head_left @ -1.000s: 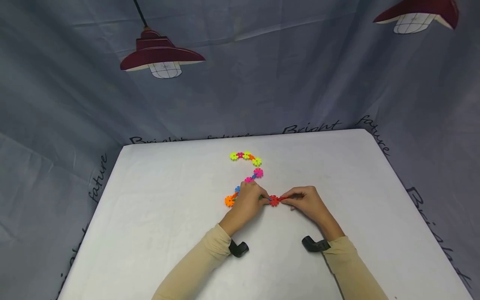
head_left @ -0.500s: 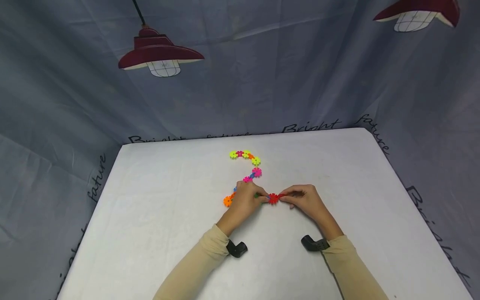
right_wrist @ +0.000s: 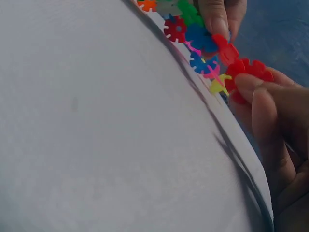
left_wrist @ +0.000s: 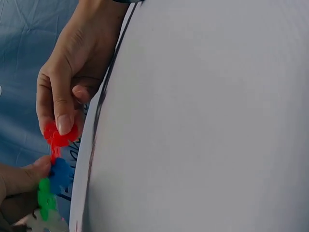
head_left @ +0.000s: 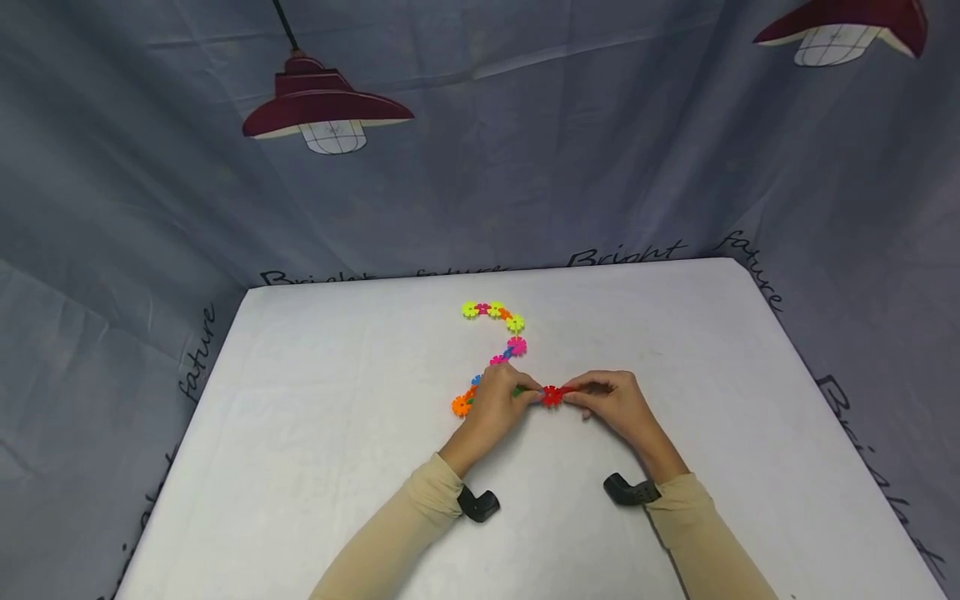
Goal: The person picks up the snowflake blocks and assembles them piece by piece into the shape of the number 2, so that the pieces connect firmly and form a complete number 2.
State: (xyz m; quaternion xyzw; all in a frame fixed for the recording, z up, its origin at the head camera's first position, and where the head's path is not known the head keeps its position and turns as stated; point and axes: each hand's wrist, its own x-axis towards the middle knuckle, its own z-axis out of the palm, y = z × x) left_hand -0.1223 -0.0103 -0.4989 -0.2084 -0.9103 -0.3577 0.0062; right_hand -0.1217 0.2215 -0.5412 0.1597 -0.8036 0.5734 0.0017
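Note:
A chain of interlocking plastic snowflake discs curves across the white table (head_left: 337, 417). My left hand (head_left: 495, 408) covers part of it and pinches a blue snowflake disc (right_wrist: 202, 38), beside a green disc (right_wrist: 190, 12). A red disc (right_wrist: 226, 48) is joined to the blue one. With thumb and fingers my right hand (head_left: 615, 404) grips another red snowflake disc (right_wrist: 248, 72), which meets the first red one; whether they are fully slotted cannot be told. In the left wrist view, the gripped red disc (left_wrist: 60, 135) sits just above the blue disc (left_wrist: 62, 175).
The chain's far end has yellow discs (head_left: 470, 310) and pink discs (head_left: 517, 346); an orange disc (head_left: 461, 406) lies left of the left hand. Black wrist mounts (head_left: 478, 505) hang from both wrists. A grey curtain (head_left: 480, 167) encloses the table's back and sides.
Both hands stay almost in place, still gripping the discs. The red disc between them has turned slightly and sits a little closer to the left fingers.

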